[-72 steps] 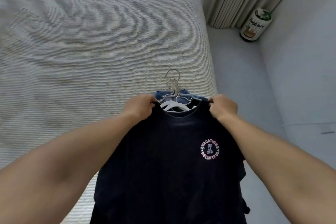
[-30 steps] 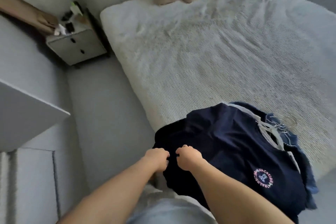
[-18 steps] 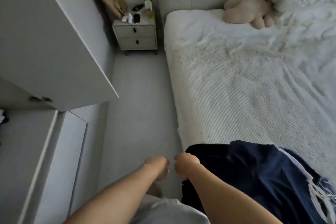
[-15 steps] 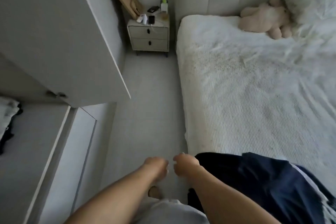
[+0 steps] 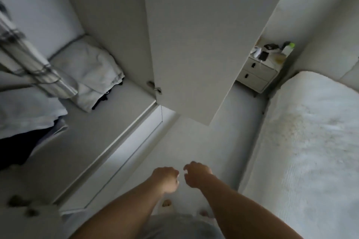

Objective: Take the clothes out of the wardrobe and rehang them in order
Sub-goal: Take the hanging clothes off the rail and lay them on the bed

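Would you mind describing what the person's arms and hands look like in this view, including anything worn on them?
Both forearms are bare, with no sleeves in view. The left hand and right hand show no gloves, rings, watch or wristbands.

At the frame's left edge, a blurred grey-and-white striped hanging garment (image 5: 29, 60) is cut off. Small cluttered items (image 5: 272, 50) atop the pale two-drawer nightstand (image 5: 256, 75), upper right, are too small to identify.
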